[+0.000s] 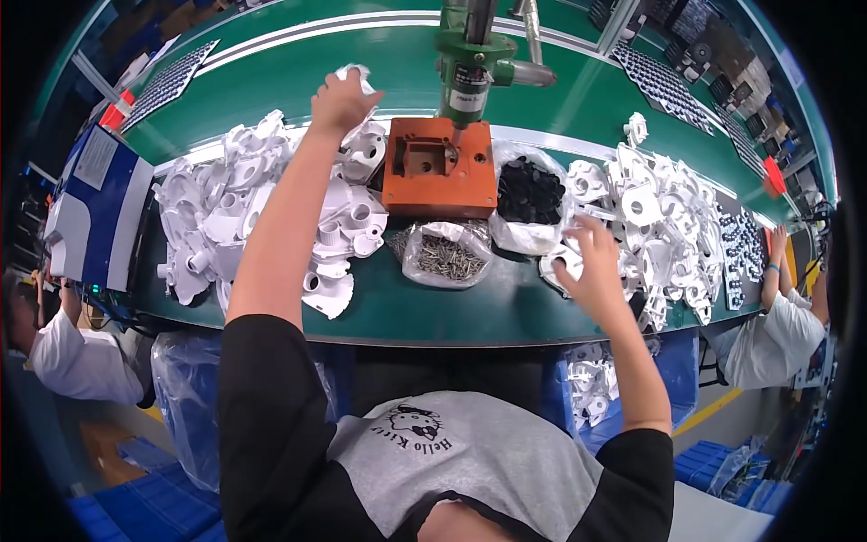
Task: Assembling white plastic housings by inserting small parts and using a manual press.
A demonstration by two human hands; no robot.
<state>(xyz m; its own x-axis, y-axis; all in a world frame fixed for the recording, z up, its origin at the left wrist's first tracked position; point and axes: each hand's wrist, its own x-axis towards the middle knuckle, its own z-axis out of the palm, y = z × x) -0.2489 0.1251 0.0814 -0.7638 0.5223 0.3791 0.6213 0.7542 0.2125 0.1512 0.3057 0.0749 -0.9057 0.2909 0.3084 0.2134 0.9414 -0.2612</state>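
Note:
My left hand (341,107) reaches past the far end of the left heap, its fingers closed on a white plastic part (359,76) that mostly hides behind them. Over the near side of the right-hand heap, my right hand (591,275) has thumb and fingers spread, holding nothing. A white moulded part (553,266) lies close by its thumb. Between the hands an orange fixture block (411,196) with a cut-out recess sits under a green press (464,86). Left of the block is a heap of white plastic housings (230,203); another heap of white parts (682,235) lies to the right.
An open bag of black pieces (529,191) stands beside the block, with a bag of metal screws (447,256) in front. A blue-and-white machine (95,203) bounds the left. Trays of small parts (741,253) lie right; a co-worker (777,334) sits beyond, another person (81,352) left.

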